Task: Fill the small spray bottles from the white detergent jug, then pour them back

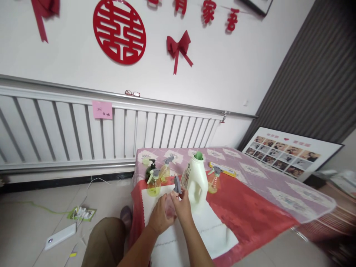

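"So, what is the tabletop (258, 170) carrying?"

"A red cloth (244, 207) is covering its near left part, and a white cloth (219, 237) is lying over that, toward the near edge. A cream jug (194, 174) is standing by the white cloth's far end, some green showing at its top."

"Is anything being held?"

"Yes. Near the left edge, the left hand (160, 217) is wrapping the body of a pinkish spray bottle (170, 207), while the right hand (182, 205) is curling its fingers around the neck. Neither is hanging open."

"How far along is this looking?"

"Three other spray bottles (154, 188) are standing with heads on and yellowish liquid inside, two by the left edge, one right of the jug; those are seeming finished. The held one is probably lagging: its grey spray head (177, 184) is sitting at the neck, but I'm not managing to tell whether it's tight, or whether liquid is filling the bottle."
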The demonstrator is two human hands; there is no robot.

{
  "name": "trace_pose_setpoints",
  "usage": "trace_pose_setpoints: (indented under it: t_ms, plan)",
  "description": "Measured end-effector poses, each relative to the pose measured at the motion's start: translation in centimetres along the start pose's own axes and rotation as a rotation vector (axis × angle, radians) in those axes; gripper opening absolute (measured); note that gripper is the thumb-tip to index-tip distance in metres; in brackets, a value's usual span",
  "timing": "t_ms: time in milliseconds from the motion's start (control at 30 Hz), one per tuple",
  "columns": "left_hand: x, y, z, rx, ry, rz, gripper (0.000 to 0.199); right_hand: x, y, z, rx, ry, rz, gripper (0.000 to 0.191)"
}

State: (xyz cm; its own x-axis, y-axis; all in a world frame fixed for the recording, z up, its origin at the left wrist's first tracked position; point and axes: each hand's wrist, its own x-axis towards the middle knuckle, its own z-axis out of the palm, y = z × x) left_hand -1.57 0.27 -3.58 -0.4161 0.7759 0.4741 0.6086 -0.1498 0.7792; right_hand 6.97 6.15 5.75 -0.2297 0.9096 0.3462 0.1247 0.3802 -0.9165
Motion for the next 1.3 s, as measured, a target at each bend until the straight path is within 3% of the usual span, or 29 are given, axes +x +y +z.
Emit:
trace_pose_setpoints:
  t_ms: [167,300,533,667,833,1000,1133,1300]
  plan:
    - [-0.1,-0.1,0.1,0.003,0.002,-0.002,0.088,0.3,-0.2,-0.3,0.005,-0.016,0.009,0.024]
    - [-0.1,-0.5,0.2,0.002,-0.004,-0.009,0.087,0.3,0.0,-0.7,0.013,-0.081,0.008,0.027]
    - [0.0,-0.3,-0.4,0.018,-0.055,-0.045,0.086,0.7,0.9,-0.2,0.02,-0.055,0.074,0.027]
    - [0.0,-0.1,-0.6,0.021,-0.063,-0.043,0.088,1.5,-0.1,-0.7,0.064,-0.048,0.081,0.027]
    - [0.0,-0.1,-0.8,0.013,-0.055,-0.042,0.086,3.1,-2.9,-2.2,0.159,0.074,0.056,0.034]
    - [-0.1,-0.2,-0.9,0.013,-0.076,-0.059,0.085,4.0,-6.6,-5.0,0.229,0.192,0.027,0.038]
    - [-0.3,-0.4,-1.0,0.006,-0.087,-0.077,0.084,3.7,-8.9,-8.7,0.216,0.27,0.004,0.036]
    - [-0.3,-0.7,-1.0,-0.006,-0.096,-0.082,0.08,2.0,-8.4,-14.5,-0.015,0.298,-0.074,0.037]
